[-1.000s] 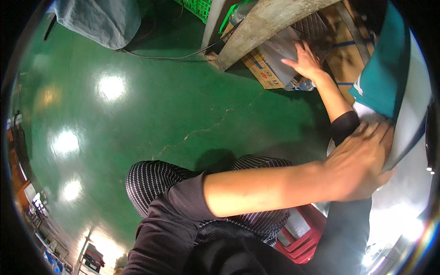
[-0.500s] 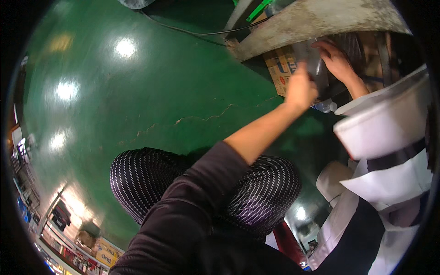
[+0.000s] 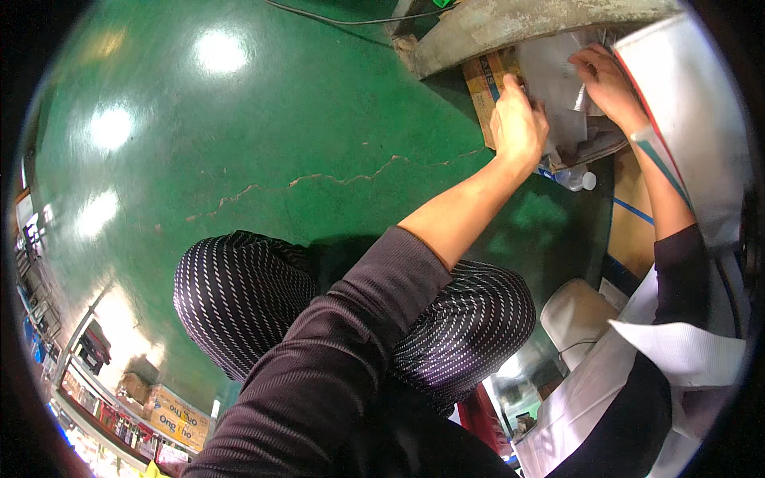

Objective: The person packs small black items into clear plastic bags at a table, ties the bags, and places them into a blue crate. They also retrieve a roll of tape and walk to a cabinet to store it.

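Your left hand [image 3: 519,127] was half curled with its thumb raised beside the clear plastic [image 3: 550,84], and your right hand [image 3: 607,86] bent its fingers over the far side of it; whether either one pinched the film or only rested there, you could not tell. The plastic lay between your two hands, next to the yellow carton [image 3: 480,94] just left of your left fingers. The film looked thin and slippery, so an uneven pull by the two hands could have stretched, torn or bunched it against the carton's edge. The worn beam [image 3: 526,30] arched just beyond both hands, and a quick upward lift might have knocked your knuckles on it. White red-edged material [image 3: 689,99] hung right beside your right forearm and could have caught on it, while the clear bottle [image 3: 574,178], just below your hands, could have rolled if nudged by a wrist. As for writing, the carton by your left hand bore dark and blue print, turned sideways and partly covered; well behind your grip, to its left, a tan box [image 3: 177,416] showed large dark lettering, upside down.
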A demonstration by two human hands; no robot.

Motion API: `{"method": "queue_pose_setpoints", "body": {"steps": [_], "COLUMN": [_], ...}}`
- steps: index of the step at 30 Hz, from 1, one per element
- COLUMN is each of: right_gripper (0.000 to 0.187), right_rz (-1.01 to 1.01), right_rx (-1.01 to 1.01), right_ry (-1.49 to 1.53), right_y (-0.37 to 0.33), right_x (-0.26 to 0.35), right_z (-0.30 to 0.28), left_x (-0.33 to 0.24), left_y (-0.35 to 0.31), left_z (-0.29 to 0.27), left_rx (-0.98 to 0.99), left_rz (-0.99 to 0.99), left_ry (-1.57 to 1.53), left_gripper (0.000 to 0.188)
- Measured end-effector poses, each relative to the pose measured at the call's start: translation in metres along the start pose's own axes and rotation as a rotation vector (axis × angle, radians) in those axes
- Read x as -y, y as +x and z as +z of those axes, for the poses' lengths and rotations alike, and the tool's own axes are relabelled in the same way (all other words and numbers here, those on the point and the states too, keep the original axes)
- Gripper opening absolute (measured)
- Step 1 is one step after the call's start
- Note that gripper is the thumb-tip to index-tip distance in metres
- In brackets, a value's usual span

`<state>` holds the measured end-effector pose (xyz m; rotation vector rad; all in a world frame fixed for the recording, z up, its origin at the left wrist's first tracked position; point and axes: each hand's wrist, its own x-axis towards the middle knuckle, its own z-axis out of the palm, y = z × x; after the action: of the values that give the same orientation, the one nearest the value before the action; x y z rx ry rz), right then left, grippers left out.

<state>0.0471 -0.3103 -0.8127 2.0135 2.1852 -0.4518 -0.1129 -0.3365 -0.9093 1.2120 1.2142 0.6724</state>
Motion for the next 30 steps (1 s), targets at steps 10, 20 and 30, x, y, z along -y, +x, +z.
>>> {"method": "queue_pose_setpoints", "body": {"steps": [10, 20, 30], "right_gripper": [0.04, 0.03, 0.044], "right_rz": [0.258, 0.048, -0.015], "right_rx": [0.104, -0.261, 0.215], "right_ry": [0.439, -0.252, 0.255], "right_y": [0.0, -0.008, -0.001], "right_x": [-0.011, -0.008, -0.121], "right_z": [0.022, 0.034, 0.136], "left_x": [-0.012, 0.016, 0.037], "left_y": [-0.023, -0.029, -0.014], "left_z": [0.019, -0.051, -0.184], "left_rx": [-0.006, 0.178, -0.028], "left_rz": [0.099, -0.006, -0.131], "left_ry": [-0.093, -0.778, -0.475], "left_gripper": [0.032, 0.011, 0.021]}}
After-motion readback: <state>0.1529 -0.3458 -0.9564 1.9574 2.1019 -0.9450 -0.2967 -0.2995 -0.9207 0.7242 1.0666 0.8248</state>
